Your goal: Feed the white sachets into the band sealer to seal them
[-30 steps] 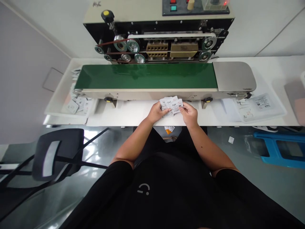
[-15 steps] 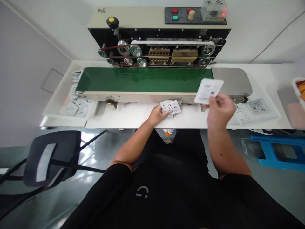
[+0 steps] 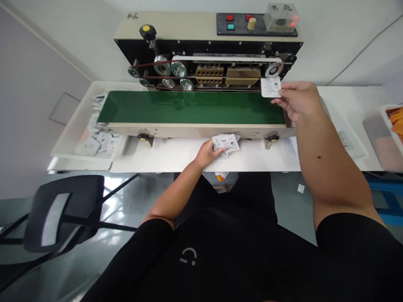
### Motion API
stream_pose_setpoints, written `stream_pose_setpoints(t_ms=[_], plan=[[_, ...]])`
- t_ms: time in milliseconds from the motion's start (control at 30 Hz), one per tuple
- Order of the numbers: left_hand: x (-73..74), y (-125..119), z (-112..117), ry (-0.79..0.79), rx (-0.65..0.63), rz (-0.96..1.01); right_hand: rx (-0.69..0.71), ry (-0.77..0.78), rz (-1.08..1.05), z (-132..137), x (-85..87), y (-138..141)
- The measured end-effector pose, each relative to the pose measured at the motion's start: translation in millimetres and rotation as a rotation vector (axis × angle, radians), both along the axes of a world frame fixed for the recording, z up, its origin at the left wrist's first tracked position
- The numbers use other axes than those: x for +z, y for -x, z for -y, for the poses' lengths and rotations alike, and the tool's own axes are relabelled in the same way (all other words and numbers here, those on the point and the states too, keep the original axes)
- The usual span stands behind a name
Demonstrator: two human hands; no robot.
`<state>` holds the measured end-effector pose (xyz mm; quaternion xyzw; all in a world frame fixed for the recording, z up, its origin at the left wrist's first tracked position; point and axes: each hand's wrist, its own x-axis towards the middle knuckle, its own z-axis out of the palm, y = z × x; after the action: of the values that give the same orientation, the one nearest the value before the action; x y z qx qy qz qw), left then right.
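Observation:
My left hand (image 3: 206, 153) rests near the table's front edge, gripping a stack of small white printed sachets (image 3: 225, 144). My right hand (image 3: 297, 99) is raised at the far right end of the green conveyor belt (image 3: 189, 108). Between its thumb and fingers it pinches a single white printed sachet (image 3: 270, 87). That sachet is held above the belt's end, close to the wheels of the band sealer (image 3: 210, 69) and not visibly touching them.
A white tray (image 3: 71, 121) of loose sachets stands left of the conveyor. My right arm partly hides another tray (image 3: 349, 144). An orange-filled tub (image 3: 392, 123) sits far right. A black chair (image 3: 63, 214) and blue stool (image 3: 387, 201) stand below the table.
My right hand has moved farther up and away, carrying its single sachet toward the sealer. My left hand and its stack have barely moved.

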<state>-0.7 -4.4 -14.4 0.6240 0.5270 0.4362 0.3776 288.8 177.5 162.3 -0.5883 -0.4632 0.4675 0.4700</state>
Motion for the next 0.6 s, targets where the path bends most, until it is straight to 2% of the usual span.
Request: stream_pose_setpoints(t_ms=[67,133,233,267,300,367,433,533,600], plan=[[0.0,0.1,0.0,0.002,-0.001,0.005,0.036,-0.011,0.014,-1.2,0.9,9.9],[-0.3,0.1,0.1,-0.006,0.005,0.016,-0.008,-0.146,0.097,14.2,-1.4,15.5],[-0.1,-0.5,0.5,-0.013,0.021,0.028,-0.131,-0.562,0.249,69.8,-19.0,23.0],[0.4,-0.8,0.6,-0.011,0.024,0.029,-0.114,-0.647,0.284,92.8,-29.7,26.9],[1.0,-1.1,0.7,-0.009,0.026,0.029,-0.044,-0.669,0.334,115.3,-42.5,31.9],[2.3,-1.5,0.7,-0.010,0.026,0.025,0.161,-0.585,0.443,153.0,-71.7,44.5],[3.1,-1.6,0.4,-0.013,0.023,0.016,0.293,-0.484,0.517,176.2,-100.0,58.3],[2.5,-1.4,0.0,-0.009,0.030,0.002,0.319,-0.416,0.506,185.8,-125.3,70.8],[1.3,-0.8,-0.4,-0.004,0.037,0.002,0.281,-0.390,0.417,180.6,-125.8,68.1]])
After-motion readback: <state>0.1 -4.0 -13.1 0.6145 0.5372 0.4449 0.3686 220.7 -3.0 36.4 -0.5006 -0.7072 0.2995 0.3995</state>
